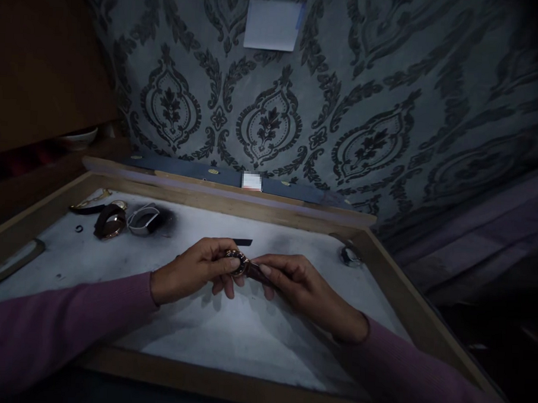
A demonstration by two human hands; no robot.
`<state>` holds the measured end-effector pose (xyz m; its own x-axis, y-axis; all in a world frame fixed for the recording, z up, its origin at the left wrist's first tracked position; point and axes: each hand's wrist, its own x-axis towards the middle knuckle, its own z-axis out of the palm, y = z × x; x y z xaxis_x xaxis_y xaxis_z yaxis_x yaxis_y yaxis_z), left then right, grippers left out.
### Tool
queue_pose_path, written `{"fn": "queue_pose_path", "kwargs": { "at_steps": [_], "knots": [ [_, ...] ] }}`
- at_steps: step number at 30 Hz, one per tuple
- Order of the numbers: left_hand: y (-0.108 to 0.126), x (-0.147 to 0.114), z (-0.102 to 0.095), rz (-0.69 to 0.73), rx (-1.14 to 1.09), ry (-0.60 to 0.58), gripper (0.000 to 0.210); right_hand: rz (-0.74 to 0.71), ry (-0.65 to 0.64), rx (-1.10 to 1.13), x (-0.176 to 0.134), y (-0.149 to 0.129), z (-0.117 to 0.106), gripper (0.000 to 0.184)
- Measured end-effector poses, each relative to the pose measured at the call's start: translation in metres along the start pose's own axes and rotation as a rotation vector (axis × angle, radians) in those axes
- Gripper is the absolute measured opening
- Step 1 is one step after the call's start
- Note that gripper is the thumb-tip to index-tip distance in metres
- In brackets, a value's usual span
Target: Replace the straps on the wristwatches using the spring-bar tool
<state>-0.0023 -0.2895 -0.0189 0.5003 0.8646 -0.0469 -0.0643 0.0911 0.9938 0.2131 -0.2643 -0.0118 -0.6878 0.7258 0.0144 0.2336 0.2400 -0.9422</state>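
Between my two hands is a wristwatch (pixel 238 263) with a dark dial, a gold-toned case and a brown strap. My left hand (pixel 204 267) is closed on the case, its thumb lying over the dial. The strap is pinched by my right hand (pixel 299 283), with thumb and index finger along it. Both hands are above the white surface (pixel 209 335) of a wooden-rimmed tray. Just behind the watch, a dark flat strip (pixel 243 242) lies on that surface, partly covered by my left fingers.
At the tray's back left lie a brown-strapped watch (pixel 110 221), a light-strapped watch (pixel 144 218) and a gold-toned piece (pixel 90 201). Another watch (pixel 350 256) rests near the right rim. A curved band (pixel 14 266) is at far left. The wooden rim (pixel 233 203) borders a patterned wall.
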Motion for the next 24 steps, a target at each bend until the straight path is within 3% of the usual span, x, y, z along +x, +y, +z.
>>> {"fn": "queue_pose_path", "kwargs": {
  "at_steps": [10, 24],
  "knots": [
    [-0.0008, 0.0006, -0.0010, -0.031, 0.026, -0.012, 0.026, -0.078, -0.031, -0.017, 0.0017, 0.0023, 0.0004, 0.036],
    [-0.0035, 0.0008, -0.0013, -0.112, -0.116, -0.016, 0.030, -0.052, -0.062, -0.072, 0.0006, -0.0011, -0.0017, 0.041]
  ]
}}
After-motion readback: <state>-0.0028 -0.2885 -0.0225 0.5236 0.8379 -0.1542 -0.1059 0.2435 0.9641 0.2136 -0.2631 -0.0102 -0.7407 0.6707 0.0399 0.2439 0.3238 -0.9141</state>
